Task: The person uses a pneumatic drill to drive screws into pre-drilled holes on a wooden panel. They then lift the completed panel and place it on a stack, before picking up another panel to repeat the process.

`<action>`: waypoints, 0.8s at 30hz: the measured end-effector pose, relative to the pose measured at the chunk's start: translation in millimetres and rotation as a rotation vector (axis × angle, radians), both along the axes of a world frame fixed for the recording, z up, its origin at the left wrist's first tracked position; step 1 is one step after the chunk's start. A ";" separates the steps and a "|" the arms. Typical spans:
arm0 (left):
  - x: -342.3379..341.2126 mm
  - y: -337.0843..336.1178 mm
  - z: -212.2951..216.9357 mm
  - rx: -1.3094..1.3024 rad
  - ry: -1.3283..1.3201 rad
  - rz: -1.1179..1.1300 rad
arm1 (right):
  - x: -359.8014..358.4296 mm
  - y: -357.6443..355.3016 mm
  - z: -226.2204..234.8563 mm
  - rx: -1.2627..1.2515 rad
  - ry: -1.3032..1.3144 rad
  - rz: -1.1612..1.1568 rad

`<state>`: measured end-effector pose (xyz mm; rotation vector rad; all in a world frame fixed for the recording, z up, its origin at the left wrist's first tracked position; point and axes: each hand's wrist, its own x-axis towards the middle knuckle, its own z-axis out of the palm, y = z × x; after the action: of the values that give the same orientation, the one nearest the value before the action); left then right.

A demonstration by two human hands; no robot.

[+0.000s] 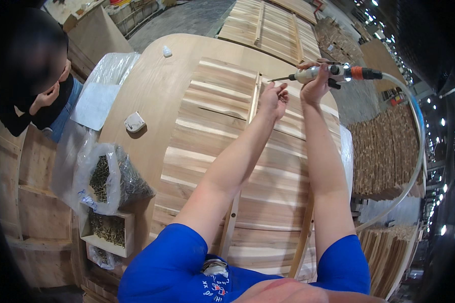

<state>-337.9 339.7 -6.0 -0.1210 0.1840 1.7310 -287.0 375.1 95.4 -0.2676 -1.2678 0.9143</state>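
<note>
My right hand [314, 92] grips an air screwdriver [305, 76] held sideways, its long thin bit aimed left. Close to the bit's tip, my left hand [274, 102] has its fingers curled together; whatever they may hold is too small to name. Both hands are over the far part of a slatted wooden panel [202, 126]. A narrow wooden strip [253, 103] runs lengthwise on the panel, beside my left fingers. Another strip [304, 237] lies to the right, partly behind my right forearm. From the driver's orange-banded end, a clear hose [420, 131] curves down on the right.
On the left are a plastic bag of screws [129, 177] and a wooden box of screws [128, 233]. A tape measure [134, 122] and a small white bottle [167, 51] lie on the board [136, 101]. Another person [35, 91] is at far left. Stacked wood [387, 151] stands right.
</note>
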 end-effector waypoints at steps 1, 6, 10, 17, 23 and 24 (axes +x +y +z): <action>-2.4 6.7 -0.3 0.022 -0.009 -0.013 | -4.6 10.5 0.8 0.001 -0.006 0.019; -17.0 29.3 -10.5 0.038 0.008 -0.006 | -24.8 44.0 -6.5 -0.016 -0.039 0.030; -32.0 43.3 -22.2 0.033 -0.007 0.000 | -44.0 58.4 -12.7 -0.062 -0.042 0.080; -34.6 47.2 -35.0 -0.048 0.067 0.023 | -58.9 79.8 -19.5 -0.203 -0.137 0.114; 8.4 28.3 -37.7 -0.190 0.232 -0.123 | -75.9 96.0 -30.7 -0.155 -0.259 0.165; 22.5 22.2 -41.0 -0.276 0.285 -0.187 | -77.2 99.2 -31.9 -0.169 -0.276 0.181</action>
<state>-315.3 361.9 -47.0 -0.0561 0.6263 1.5231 -364.3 474.3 63.6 -0.4285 -1.4882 1.1718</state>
